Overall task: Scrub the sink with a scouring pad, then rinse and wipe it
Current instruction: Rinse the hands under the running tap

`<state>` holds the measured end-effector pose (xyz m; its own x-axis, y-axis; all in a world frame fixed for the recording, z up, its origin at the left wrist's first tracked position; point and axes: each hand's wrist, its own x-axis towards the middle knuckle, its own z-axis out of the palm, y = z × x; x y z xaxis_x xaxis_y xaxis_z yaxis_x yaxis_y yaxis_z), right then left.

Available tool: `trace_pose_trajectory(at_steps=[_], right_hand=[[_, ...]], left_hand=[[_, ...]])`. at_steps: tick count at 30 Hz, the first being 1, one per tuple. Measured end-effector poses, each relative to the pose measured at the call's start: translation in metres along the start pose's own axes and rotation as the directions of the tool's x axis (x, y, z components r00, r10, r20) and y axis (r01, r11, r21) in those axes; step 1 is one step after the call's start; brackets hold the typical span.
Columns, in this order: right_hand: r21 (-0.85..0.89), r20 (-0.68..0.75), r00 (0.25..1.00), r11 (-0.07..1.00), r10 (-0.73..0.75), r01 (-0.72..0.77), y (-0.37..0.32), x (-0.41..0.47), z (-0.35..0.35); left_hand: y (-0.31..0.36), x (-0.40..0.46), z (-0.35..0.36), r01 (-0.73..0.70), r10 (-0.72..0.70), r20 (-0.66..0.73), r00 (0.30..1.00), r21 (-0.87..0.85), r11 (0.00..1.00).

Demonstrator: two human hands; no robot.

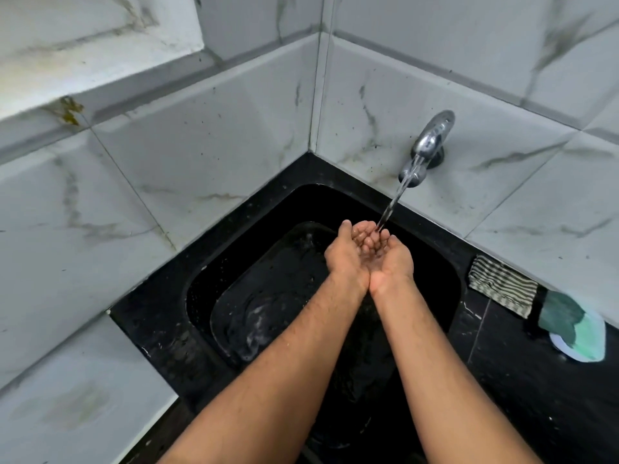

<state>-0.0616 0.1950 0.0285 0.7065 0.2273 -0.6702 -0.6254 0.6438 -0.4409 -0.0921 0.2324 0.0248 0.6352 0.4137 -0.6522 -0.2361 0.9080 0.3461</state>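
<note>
A black sink is set in a black counter in a tiled corner, its wet floor streaked with foam. The chrome tap on the right wall runs, and its stream falls into my cupped hands. My left hand and my right hand are pressed side by side above the basin, palms up, fingers curved into a bowl that catches water. Neither holds an object. A green scouring pad lies on a small white dish on the counter at the right.
A striped folded cloth lies on the counter by the right wall, next to the pad. White marble-pattern tiles close in the sink on the left and back. A tiled ledge borders the counter at lower left.
</note>
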Motion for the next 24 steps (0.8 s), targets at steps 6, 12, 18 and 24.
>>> trace_pose_trajectory(at_steps=[6,12,18,24], right_hand=[[0.021,0.044,0.999,1.000,-0.021,0.020,-0.006,-0.008,-0.002],[-0.155,0.139,0.990,0.988,0.010,0.012,0.033,-0.023,0.009],[-0.380,0.143,0.940,0.894,0.311,-0.238,0.142,-0.042,0.017],[-0.646,0.164,0.891,0.728,0.424,-0.227,0.224,-0.049,0.026]], left_hand=[[-0.004,-0.013,0.008,-0.045,0.045,0.016,0.999,-0.004,0.999],[0.024,-0.015,-0.025,-0.138,0.138,-0.003,0.990,-0.087,0.987],[0.091,-0.029,-0.106,-0.365,0.325,-0.280,0.903,-0.101,0.926],[0.145,-0.047,-0.148,-0.410,0.309,-0.436,0.845,-0.159,0.898]])
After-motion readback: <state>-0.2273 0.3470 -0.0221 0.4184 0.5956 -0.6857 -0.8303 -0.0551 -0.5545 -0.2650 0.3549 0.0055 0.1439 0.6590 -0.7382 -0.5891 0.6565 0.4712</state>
